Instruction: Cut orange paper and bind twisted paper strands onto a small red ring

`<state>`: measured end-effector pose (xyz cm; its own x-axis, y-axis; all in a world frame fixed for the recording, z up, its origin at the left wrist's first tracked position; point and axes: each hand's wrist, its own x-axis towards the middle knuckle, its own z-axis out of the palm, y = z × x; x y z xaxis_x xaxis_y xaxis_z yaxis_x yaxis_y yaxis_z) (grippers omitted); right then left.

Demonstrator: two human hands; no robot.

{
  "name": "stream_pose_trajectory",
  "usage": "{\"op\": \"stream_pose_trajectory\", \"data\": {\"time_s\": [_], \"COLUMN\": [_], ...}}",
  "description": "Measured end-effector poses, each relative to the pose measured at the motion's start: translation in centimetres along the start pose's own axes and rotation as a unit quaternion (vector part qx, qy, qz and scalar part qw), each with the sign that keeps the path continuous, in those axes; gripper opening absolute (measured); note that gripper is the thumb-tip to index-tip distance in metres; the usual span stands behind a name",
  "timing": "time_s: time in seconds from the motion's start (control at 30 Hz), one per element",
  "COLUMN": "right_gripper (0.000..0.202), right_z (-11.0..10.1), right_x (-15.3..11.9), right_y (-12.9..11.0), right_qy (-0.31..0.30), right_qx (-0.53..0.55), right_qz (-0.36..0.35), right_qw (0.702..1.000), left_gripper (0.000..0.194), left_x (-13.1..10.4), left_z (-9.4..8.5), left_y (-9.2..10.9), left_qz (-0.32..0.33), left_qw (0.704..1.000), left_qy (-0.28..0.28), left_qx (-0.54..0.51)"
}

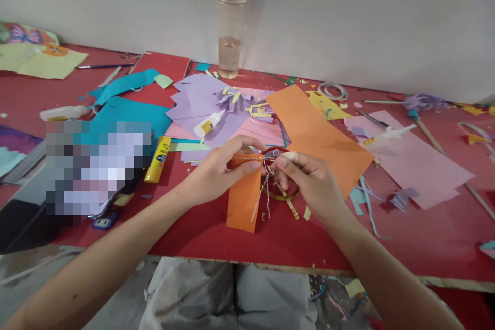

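A tall, clear cylindrical bottle [229,36] stands near the wall [135,5], behind a small white plastic glue bottle [209,125] on jagged purple paper [195,94]. A yellow cylindrical glue stick [158,160] lies front-left; a large angular orange paper sheet [323,144] lies right, across the flat red table [193,237].

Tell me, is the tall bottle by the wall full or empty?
Neither: the tall bottle is partly full. Pinkish liquid shows in its lower part, and just above that it looks see-through.

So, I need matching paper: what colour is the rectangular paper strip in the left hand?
The strip is orange, shown in the head view.
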<state>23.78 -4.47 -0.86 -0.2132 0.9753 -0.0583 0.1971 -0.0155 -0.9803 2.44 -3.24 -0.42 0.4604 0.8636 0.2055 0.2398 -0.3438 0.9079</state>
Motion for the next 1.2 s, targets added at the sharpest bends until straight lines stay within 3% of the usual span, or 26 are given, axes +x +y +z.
{"op": "stream_pose_trajectory", "data": {"time_s": [0.43, 0.93, 1.2], "right_gripper": [0.039, 0.031, 0.029], "right_z": [0.3, 0.13, 0.19], "right_x": [-0.01, -0.08, -0.28], "right_y": [-0.21, 0.02, -0.02], "right_qy": [0.014, 0.006, 0.03], "right_qx": [-0.022, -0.023, -0.032], "right_qz": [-0.001, -0.001, -0.02], "right_qw": [1.0, 1.0, 0.999], "left_gripper": [0.018, 0.021, 0.019], "left_x": [0.3, 0.14, 0.27], "left_z": [-0.04, -0.22, -0.26], "left_y": [0.01, -0.21, -0.25], "left_qz": [-0.012, -0.006, 0.016], "left_qw": [1.0, 1.0, 1.0], "left_qy": [-0.009, -0.017, -0.017], "left_qx": [-0.014, 0.007, 0.01]}}
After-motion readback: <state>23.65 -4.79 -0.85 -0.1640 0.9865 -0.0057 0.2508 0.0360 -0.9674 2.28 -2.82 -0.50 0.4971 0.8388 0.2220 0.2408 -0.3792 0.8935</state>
